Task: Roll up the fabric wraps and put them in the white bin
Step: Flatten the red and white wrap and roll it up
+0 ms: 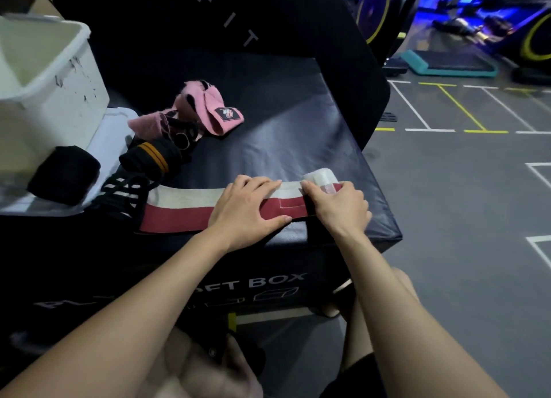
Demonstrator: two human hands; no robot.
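I've got my left hand (249, 208) flat on the red-and-white wrap (182, 208) to pin it to the surface, right hand (338, 208) curled round its started roll; white bin (64, 78) far beyond my left hand

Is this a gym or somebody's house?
Most likely a gym. The hands work on a black padded box marked "SOFT BOX", a teal step platform sits behind, and the grey floor has painted lines.

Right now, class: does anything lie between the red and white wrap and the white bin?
Yes. A black wrap with orange stripes, a pink wrap and a black roll lie between the red and white wrap and the white bin.
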